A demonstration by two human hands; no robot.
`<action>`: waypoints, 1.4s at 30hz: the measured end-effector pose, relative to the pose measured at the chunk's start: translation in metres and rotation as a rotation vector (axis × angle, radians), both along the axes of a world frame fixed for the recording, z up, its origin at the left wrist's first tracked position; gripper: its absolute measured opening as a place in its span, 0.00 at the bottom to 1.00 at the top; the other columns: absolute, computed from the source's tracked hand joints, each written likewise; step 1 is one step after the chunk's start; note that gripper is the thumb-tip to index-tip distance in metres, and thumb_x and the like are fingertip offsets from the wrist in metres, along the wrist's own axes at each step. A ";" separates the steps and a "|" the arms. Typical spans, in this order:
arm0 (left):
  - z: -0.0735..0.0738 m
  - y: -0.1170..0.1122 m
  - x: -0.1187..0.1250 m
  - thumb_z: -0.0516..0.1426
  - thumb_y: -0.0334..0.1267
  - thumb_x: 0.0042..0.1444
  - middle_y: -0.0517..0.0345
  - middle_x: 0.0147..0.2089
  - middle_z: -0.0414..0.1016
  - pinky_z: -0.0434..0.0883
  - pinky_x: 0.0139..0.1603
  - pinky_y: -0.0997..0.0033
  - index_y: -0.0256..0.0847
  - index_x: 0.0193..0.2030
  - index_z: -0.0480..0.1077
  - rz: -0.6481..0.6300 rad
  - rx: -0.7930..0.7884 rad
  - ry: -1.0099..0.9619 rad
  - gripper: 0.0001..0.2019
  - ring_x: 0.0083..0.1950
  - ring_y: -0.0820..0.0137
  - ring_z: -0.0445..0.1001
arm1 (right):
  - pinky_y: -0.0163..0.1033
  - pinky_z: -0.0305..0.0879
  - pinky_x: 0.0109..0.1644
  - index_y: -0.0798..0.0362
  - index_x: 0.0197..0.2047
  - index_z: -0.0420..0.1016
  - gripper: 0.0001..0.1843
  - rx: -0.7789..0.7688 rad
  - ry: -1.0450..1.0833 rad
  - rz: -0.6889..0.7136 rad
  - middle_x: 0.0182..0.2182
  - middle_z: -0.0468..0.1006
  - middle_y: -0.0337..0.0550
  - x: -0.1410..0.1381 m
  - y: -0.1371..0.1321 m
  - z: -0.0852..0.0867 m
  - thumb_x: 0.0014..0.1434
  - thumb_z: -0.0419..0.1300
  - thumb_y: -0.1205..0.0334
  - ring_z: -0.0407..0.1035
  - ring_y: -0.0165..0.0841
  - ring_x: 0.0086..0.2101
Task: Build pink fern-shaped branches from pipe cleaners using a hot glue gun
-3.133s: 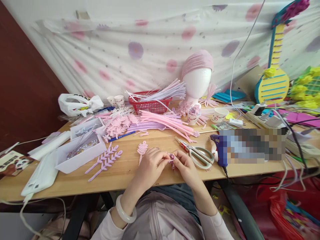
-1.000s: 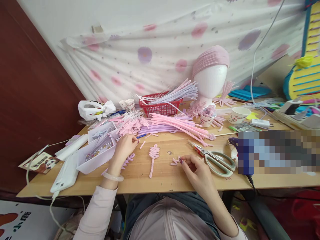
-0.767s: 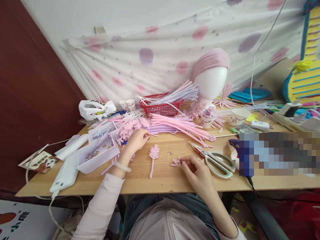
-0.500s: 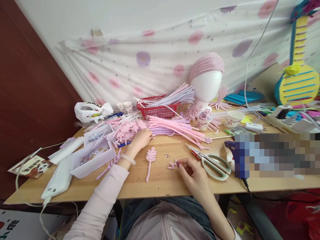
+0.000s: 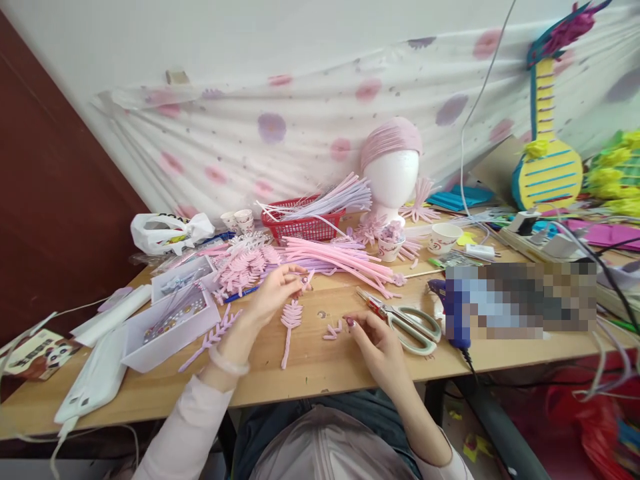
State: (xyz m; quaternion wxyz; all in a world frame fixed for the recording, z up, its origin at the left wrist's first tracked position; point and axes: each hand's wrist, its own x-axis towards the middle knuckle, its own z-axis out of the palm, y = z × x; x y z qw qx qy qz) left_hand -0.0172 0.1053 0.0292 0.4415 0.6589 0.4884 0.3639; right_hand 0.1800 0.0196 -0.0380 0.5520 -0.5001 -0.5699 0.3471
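My left hand (image 5: 273, 293) hovers over the wooden table (image 5: 320, 363) and pinches a short pink pipe-cleaner piece (image 5: 307, 281) between its fingertips. Just below it lies a pink leaf-shaped pipe-cleaner piece (image 5: 290, 320). My right hand (image 5: 377, 340) rests on the table with its fingers curled, pinching a small bent pink pipe-cleaner bit (image 5: 334, 329). Scissors (image 5: 403, 319) with pale green handles lie right of that hand.
A pile of long pink and lilac pipe cleaners (image 5: 340, 257), a red basket (image 5: 303, 225), a white foam head (image 5: 393, 177), paper cups (image 5: 443, 237), a white bead tray (image 5: 170, 320), purple leaf stems (image 5: 210, 333) and a blue glue gun (image 5: 453, 310) crowd the table.
My left hand reached out to the pink pile, then drew back toward the middle with a short pink piece. My right hand stayed by the small bent bit. The camera swung right.
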 end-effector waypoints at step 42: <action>-0.035 -0.090 0.048 0.62 0.32 0.54 0.55 0.34 0.80 0.74 0.33 0.72 0.41 0.37 0.79 0.085 0.692 -0.007 0.05 0.30 0.71 0.76 | 0.34 0.56 0.35 0.52 0.26 0.68 0.17 -0.070 0.427 0.356 0.23 0.65 0.35 0.007 -0.002 -0.002 0.59 0.60 0.49 0.58 0.29 0.27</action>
